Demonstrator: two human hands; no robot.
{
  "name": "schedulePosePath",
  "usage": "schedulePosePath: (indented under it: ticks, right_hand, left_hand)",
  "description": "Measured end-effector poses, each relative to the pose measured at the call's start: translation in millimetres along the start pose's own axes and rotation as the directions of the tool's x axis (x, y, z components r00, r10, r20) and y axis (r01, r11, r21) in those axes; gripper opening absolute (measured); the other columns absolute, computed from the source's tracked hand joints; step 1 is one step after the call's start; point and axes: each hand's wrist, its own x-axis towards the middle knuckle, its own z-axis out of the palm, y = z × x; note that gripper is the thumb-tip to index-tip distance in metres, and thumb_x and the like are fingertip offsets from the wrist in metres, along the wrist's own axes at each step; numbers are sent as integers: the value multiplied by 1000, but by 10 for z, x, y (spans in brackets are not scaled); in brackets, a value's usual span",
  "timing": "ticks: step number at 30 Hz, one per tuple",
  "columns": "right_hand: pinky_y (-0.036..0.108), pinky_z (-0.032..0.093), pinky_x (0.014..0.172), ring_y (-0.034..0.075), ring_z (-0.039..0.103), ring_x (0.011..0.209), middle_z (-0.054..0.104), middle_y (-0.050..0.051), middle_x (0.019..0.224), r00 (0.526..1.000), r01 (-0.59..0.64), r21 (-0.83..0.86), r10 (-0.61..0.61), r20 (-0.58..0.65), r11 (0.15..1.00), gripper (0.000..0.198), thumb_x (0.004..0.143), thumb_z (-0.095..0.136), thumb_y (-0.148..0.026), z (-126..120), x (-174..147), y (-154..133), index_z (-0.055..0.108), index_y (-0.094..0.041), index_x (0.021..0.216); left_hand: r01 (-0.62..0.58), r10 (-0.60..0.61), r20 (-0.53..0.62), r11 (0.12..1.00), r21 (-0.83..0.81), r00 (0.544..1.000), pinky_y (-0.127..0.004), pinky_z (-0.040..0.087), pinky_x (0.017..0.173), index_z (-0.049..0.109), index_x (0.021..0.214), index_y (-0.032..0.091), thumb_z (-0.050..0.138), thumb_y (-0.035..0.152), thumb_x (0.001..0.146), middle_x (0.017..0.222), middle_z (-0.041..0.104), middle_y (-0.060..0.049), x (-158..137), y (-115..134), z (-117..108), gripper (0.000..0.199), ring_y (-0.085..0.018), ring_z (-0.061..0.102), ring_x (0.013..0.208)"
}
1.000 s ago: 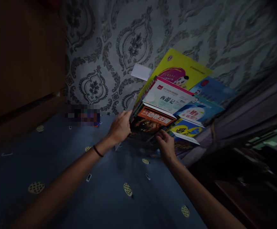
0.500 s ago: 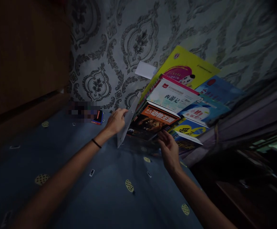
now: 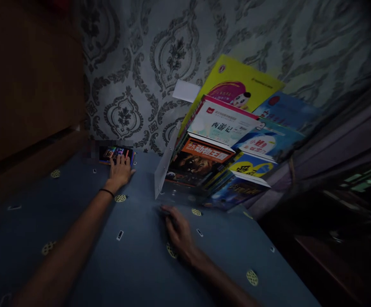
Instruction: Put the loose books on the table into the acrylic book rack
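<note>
My left hand (image 3: 120,171) reaches to the far left of the table, its fingers spread over a small dark book (image 3: 105,154) with a colourful cover. Whether other books lie beneath it I cannot tell. My right hand (image 3: 178,228) is over the cloth in front of the book rack, slightly blurred, with fingers loosely apart and nothing visible in them. The clear book rack (image 3: 165,170) holds several books in tiers. Among them are a book with a lion cover (image 3: 201,161), a white-covered book (image 3: 220,125) and a tall yellow book (image 3: 245,74).
A blue cloth (image 3: 134,264) with pineapple prints covers the table. Patterned wallpaper (image 3: 124,115) rises behind it. On the left stands a brown wooden panel (image 3: 28,85). A grey curtain (image 3: 326,132) hangs on the right, beside dark furniture (image 3: 332,256).
My left hand has left the rack's side and moved left onto the dark book. My right hand has come away from the books, moving left and down over the cloth.
</note>
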Motion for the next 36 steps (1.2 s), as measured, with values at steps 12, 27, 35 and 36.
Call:
schedulePosePath:
  ticks: [12, 27, 35, 36]
  right_hand:
    - [40, 57, 91, 23, 72, 102, 76, 7, 108, 996, -46, 175, 31, 88, 984, 28, 93, 49, -20, 166, 60, -55, 74, -25, 106]
    - [34, 55, 84, 20, 71, 90, 76, 6, 97, 994, -18, 157, 0, 111, 987, 34, 85, 49, -6, 189, 88, -80, 75, -21, 100]
    - [36, 55, 87, 21, 71, 92, 76, 7, 99, 994, -22, 169, 3, 113, 985, 31, 86, 50, -7, 158, 78, -104, 75, -20, 99]
    - [36, 55, 88, 21, 71, 93, 77, 7, 99, 994, -20, 165, 2, 111, 986, 31, 86, 50, -7, 157, 77, -105, 75, -20, 98]
  left_hand:
    - [-67, 67, 3, 993, 94, 998, -64, 26, 115, 46, 143, 7, 40, 25, 100, 148, 49, -27, -82, -43, -88, 48, -39, 42, 141]
    - [-228, 206, 103, 929, 292, 973, -45, 39, 114, 55, 139, 7, 40, 3, 95, 143, 57, -22, -1034, 102, -324, 46, -32, 53, 136]
    - [-199, 175, 104, 929, 312, 979, -35, 54, 82, 66, 114, 16, 43, 23, 103, 112, 74, -14, -1219, 143, -604, 26, -28, 71, 102]
    - [-187, 164, 97, 930, 316, 982, -34, 54, 78, 67, 113, 17, 44, 25, 102, 111, 74, -14, -1203, 152, -620, 26, -28, 72, 99]
